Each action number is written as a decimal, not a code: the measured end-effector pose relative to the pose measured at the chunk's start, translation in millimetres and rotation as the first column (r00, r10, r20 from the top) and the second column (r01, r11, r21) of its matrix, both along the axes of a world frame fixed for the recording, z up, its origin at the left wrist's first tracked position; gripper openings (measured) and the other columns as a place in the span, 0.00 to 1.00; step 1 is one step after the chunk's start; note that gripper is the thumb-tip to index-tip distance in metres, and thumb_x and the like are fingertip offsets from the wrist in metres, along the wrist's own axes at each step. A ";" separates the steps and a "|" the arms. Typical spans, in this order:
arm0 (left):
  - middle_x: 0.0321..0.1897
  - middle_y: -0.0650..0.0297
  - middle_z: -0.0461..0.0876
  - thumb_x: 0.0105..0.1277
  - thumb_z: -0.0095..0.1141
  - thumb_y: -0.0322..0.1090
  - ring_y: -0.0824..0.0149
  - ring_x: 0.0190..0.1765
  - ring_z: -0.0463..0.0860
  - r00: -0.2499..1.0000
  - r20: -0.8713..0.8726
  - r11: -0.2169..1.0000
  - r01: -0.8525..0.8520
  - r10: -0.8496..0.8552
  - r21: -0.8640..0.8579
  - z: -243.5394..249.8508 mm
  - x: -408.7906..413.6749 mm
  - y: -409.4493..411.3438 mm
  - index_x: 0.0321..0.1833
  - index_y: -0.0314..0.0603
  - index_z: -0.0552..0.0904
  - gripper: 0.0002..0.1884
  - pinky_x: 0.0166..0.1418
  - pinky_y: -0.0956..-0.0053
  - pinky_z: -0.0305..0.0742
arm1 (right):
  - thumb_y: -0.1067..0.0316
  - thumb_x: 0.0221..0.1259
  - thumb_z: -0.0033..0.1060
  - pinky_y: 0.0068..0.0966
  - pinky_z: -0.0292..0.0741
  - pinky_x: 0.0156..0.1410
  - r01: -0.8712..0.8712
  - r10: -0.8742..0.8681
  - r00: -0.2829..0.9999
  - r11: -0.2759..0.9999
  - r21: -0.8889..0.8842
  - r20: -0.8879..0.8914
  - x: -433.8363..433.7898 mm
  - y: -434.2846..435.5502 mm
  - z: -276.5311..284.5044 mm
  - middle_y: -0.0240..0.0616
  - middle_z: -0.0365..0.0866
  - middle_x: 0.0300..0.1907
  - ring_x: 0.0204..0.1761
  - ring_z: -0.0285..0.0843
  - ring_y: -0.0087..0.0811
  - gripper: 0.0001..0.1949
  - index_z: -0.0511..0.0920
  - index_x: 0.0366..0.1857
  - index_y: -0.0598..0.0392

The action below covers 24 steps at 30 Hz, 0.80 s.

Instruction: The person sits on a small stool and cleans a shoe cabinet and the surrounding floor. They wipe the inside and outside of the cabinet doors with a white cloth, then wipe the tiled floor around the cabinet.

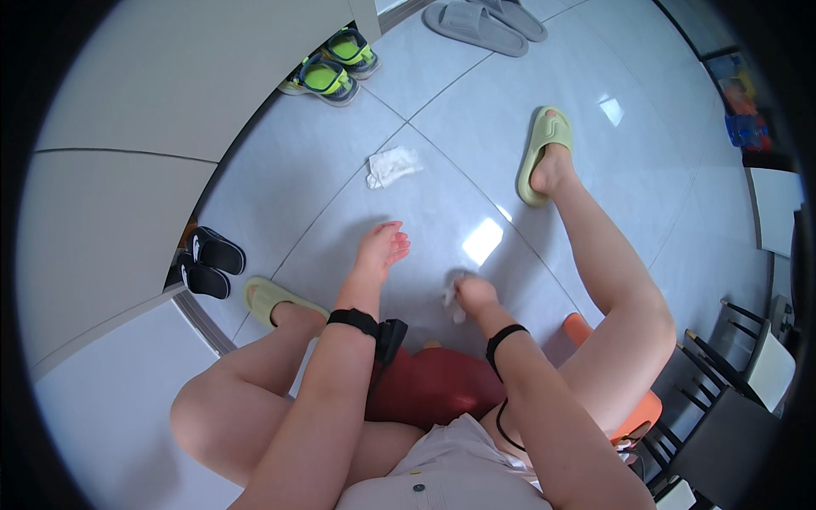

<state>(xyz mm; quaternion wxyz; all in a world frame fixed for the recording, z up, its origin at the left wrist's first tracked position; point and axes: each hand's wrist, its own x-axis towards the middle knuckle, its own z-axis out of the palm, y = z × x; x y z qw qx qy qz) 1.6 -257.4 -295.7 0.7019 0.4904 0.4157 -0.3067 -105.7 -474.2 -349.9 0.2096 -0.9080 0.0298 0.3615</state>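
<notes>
My left hand is raised over the tiled floor with its fingers loosely curled and apart, holding nothing. A black strap with a small black device sits on that forearm. To its right, my right hand is closed on a crumpled white cloth or tissue, low over the tiles. Another crumpled white cloth or tissue lies flat on the floor beyond my left hand, touched by neither hand. A red rounded seat shows between my thighs.
Green slippers are on my feet. Black slides and green-lined sandals stand by the cabinet at the left. Grey slippers lie at the top. Chairs and an orange object are at the lower right.
</notes>
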 end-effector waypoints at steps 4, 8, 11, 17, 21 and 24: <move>0.41 0.57 0.78 0.66 0.59 0.35 0.60 0.44 0.81 0.999 0.034 0.997 -0.023 0.026 -0.070 -2.5 -2.7 -5.2 0.53 0.40 0.76 0.15 0.50 0.63 0.81 | 0.62 0.63 0.51 0.43 0.77 0.50 0.046 -0.049 0.998 0.997 0.060 0.043 32.0 5.8 -3.8 0.46 0.84 0.42 0.44 0.81 0.49 0.09 0.82 0.37 0.51; 0.39 0.58 0.78 0.64 0.62 0.35 0.60 0.43 0.81 0.997 -0.081 0.999 0.003 -0.006 -0.040 -4.8 -16.8 2.7 0.50 0.40 0.76 0.15 0.49 0.64 0.81 | 0.63 0.63 0.51 0.42 0.77 0.51 -0.062 0.062 0.997 0.998 0.007 -0.052 -22.8 -1.8 -12.0 0.46 0.84 0.43 0.45 0.81 0.48 0.09 0.82 0.38 0.51; 0.38 0.58 0.79 0.64 0.62 0.35 0.60 0.41 0.81 0.998 -0.048 0.999 -0.036 0.037 0.015 -7.8 -5.8 6.0 0.50 0.39 0.76 0.14 0.49 0.63 0.81 | 0.64 0.62 0.52 0.41 0.78 0.52 -0.051 0.052 0.998 0.999 0.014 -0.023 -7.4 1.6 -1.6 0.43 0.84 0.43 0.46 0.82 0.45 0.08 0.82 0.37 0.50; 0.41 0.55 0.80 0.65 0.59 0.37 0.58 0.43 0.82 0.999 0.040 0.998 -0.008 0.011 -0.065 -13.1 1.4 5.4 0.51 0.39 0.76 0.15 0.48 0.61 0.81 | 0.65 0.61 0.52 0.39 0.78 0.53 -0.049 0.053 0.997 0.996 0.068 -0.055 15.3 4.4 2.4 0.42 0.85 0.43 0.48 0.81 0.44 0.08 0.82 0.37 0.49; 0.39 0.56 0.80 0.65 0.59 0.36 0.59 0.42 0.82 1.000 -0.029 1.000 -0.013 0.012 -0.015 -6.7 -1.4 2.5 0.51 0.38 0.77 0.15 0.49 0.62 0.81 | 0.66 0.60 0.53 0.39 0.77 0.53 -0.138 0.138 0.990 0.990 0.009 -0.024 -10.1 1.6 -7.7 0.43 0.84 0.44 0.49 0.81 0.45 0.08 0.83 0.38 0.49; 0.39 0.57 0.79 0.67 0.58 0.37 0.59 0.44 0.81 0.999 -0.009 0.999 -0.040 0.040 0.006 -5.3 -0.3 4.4 0.53 0.39 0.78 0.15 0.52 0.61 0.80 | 0.67 0.60 0.52 0.39 0.77 0.54 -0.076 0.078 0.996 0.996 0.043 -0.051 -13.2 6.5 -1.5 0.43 0.84 0.45 0.49 0.81 0.44 0.09 0.83 0.39 0.50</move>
